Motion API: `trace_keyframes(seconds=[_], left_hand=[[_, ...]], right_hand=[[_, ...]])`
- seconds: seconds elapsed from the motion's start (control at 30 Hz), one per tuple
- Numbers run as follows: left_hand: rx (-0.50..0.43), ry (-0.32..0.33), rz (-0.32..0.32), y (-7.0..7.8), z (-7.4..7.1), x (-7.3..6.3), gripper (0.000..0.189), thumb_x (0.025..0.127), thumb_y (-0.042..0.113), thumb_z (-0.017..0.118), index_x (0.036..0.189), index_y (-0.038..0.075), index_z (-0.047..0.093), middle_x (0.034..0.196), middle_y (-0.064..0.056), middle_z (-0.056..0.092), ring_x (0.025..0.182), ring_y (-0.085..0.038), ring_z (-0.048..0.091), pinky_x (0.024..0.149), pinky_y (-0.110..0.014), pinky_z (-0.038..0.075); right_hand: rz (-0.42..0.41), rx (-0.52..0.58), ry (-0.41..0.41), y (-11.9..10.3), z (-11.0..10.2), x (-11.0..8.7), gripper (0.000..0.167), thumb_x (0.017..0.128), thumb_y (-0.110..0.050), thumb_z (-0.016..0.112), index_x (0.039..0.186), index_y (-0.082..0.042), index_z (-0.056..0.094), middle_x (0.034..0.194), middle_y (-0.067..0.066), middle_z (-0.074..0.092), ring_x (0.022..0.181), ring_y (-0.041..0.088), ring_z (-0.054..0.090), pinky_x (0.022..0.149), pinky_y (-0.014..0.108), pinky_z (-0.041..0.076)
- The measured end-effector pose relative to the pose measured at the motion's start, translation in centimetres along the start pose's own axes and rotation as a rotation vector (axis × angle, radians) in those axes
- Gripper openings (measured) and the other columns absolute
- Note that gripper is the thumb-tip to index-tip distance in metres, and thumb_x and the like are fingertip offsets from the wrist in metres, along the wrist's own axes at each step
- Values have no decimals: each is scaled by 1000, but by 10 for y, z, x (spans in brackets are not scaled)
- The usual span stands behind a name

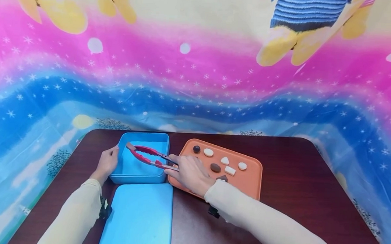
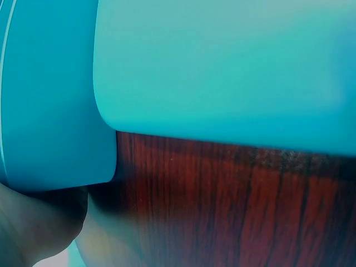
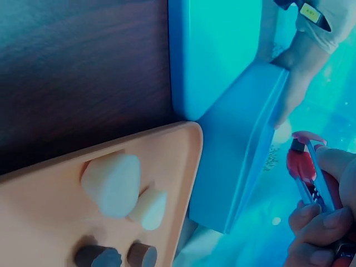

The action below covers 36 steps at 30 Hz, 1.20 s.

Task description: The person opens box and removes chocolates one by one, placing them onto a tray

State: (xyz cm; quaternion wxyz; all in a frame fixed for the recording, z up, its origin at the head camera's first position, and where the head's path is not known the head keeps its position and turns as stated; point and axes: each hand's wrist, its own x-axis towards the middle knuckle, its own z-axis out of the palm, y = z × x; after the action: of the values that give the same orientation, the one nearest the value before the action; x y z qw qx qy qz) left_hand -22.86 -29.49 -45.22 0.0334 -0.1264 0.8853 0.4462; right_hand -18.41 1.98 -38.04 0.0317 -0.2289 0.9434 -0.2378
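My right hand holds red-handled metal tongs, which reach left over a blue open box. The tips of the tongs are close together above the inside of the box. Their end looks brownish; I cannot tell whether a piece is pinched there. My left hand grips the left wall of the box near its rim. Right of the box, an orange tray bears several brown and white candy-like pieces, among them a brown oval and a white block. My right hand overlaps the tray's left part.
A flat blue lid lies in front of the box, close to its front wall. The dark wooden table extends to the right of the tray. Behind the table hangs a colourful printed cloth.
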Motion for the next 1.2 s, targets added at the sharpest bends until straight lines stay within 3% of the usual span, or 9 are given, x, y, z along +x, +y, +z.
trace_keyframes(seconds=[0.17,0.3,0.5,0.67,0.83,1.0,1.2], left_hand=[[-6,-9,-8,2,0,-1,60,111,36,14,159,0,18,166,-25,17,155,-46,14,126,-60,16],[-3,-13,-2,1,-1,1,60,111,36,14,159,0,18,166,-24,16,155,-45,13,127,-59,16],[1,-18,5,0,-1,2,61,111,37,14,159,0,18,166,-23,17,155,-45,13,127,-59,16],[0,-24,-1,1,-1,1,61,111,36,13,159,-1,16,167,-24,16,155,-45,12,127,-60,15],[0,-35,1,1,-1,2,61,111,37,12,159,0,15,167,-24,14,155,-46,11,127,-60,15],[-4,-38,5,0,-1,2,62,111,38,12,160,1,15,167,-24,15,155,-45,12,126,-60,16],[1,-34,15,0,-1,1,62,111,38,13,160,0,16,167,-24,15,155,-45,13,126,-61,17]], right_hand=[[-28,6,38,9,-5,-14,46,95,-45,69,137,-26,65,54,-5,48,44,12,42,39,23,25],[-18,13,49,21,-4,-24,43,95,-46,69,135,-30,66,58,-9,52,49,8,47,40,23,34],[74,14,55,41,-5,-41,58,90,-50,72,142,-28,60,83,-8,68,64,5,54,53,22,44],[50,19,108,55,-6,-54,56,88,-44,77,138,-22,65,101,-1,76,68,7,52,55,21,42],[76,20,134,64,-12,-65,53,86,-42,80,133,-21,69,93,-4,74,66,6,51,55,21,41],[121,24,139,72,-20,-75,54,84,-41,81,132,-20,69,100,2,77,69,6,54,55,23,40],[128,44,156,79,-24,-90,55,84,-40,82,132,-20,69,76,-7,64,59,6,45,49,21,33]])
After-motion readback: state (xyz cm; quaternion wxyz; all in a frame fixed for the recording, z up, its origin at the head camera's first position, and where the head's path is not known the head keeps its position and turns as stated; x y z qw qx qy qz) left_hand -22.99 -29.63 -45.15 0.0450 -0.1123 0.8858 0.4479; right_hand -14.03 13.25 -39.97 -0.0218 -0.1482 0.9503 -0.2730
